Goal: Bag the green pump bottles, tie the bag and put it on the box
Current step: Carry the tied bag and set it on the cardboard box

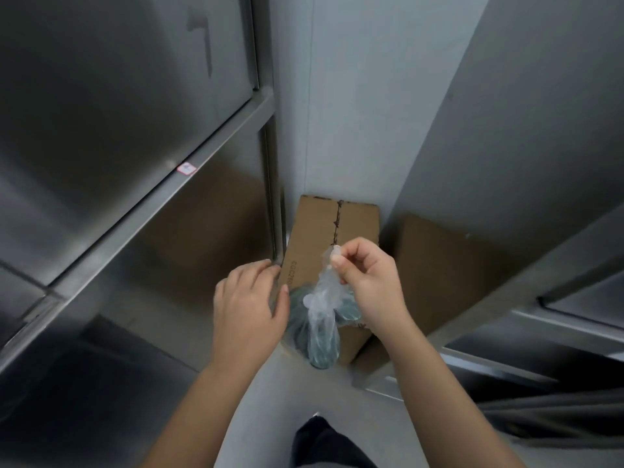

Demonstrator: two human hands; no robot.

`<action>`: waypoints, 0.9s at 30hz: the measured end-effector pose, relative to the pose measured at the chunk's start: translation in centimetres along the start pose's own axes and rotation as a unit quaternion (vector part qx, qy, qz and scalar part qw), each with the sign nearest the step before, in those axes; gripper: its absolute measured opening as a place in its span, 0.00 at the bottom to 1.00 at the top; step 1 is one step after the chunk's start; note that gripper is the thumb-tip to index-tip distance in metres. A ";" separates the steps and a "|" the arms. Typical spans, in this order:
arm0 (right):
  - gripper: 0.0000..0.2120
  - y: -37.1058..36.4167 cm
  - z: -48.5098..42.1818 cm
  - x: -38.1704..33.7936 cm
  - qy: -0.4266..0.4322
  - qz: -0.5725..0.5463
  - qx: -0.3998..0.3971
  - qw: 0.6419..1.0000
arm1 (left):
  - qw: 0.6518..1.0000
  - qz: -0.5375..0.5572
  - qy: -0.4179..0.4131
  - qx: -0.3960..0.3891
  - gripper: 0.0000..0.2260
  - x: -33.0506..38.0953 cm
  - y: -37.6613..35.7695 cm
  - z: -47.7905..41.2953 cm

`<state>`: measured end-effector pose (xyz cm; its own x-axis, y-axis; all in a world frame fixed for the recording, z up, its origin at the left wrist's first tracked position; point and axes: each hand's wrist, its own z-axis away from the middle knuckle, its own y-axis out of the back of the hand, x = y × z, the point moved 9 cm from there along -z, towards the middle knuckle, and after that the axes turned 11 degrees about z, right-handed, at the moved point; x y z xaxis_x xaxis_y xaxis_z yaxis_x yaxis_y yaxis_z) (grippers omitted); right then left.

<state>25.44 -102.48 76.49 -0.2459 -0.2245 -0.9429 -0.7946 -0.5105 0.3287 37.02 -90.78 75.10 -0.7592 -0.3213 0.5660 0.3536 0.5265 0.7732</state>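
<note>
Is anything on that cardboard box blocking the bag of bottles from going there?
Nothing visible does. The right hand pinches the bag by its top, at the near edge of the box, whose visible top is bare. The left hand is beside it.

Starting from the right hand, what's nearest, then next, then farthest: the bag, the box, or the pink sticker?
1. Bag: pinched in the right hand.
2. Box: just behind the bag.
3. Pink sticker: far left, on the metal shelf.

Clear bag (320, 298) of green pump bottles (315, 339), neck gathered upward, over the closed cardboard box (324, 238).
</note>
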 end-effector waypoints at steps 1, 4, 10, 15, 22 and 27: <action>0.13 0.2 -1.0 0.2 -0.002 -0.002 -0.005 1.000 | 1.000 -0.004 0.003 -0.003 0.20 0.1 -0.5 -0.8; 0.13 0.7 -3.8 0.8 0.001 -0.003 -0.010 1.000 | 1.000 -0.012 0.005 -0.005 0.20 0.3 -1.8 -3.1; 0.11 2.0 -8.5 3.0 -0.026 0.004 0.019 0.999 | 1.000 0.007 0.015 -0.026 0.20 -0.3 -3.6 -6.9; 0.12 2.8 -12.5 4.9 -0.049 0.016 0.064 0.997 | 0.998 0.021 -0.001 -0.051 0.18 -1.0 -5.3 -11.5; 0.07 4.5 -17.9 6.8 -0.082 0.037 0.137 0.987 | 0.994 0.045 -0.049 -0.086 0.14 -2.0 -8.3 -19.3; 0.07 4.0 -23.4 7.3 -0.082 0.058 0.155 0.983 | 0.991 0.049 -0.080 -0.098 0.15 -2.8 -10.3 -24.3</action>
<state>33.40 -125.57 72.13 -0.4111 -0.1159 -0.9042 -0.8808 -0.2053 0.4267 48.79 -114.43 72.46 -0.7877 -0.1386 0.6003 0.5173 0.3805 0.7666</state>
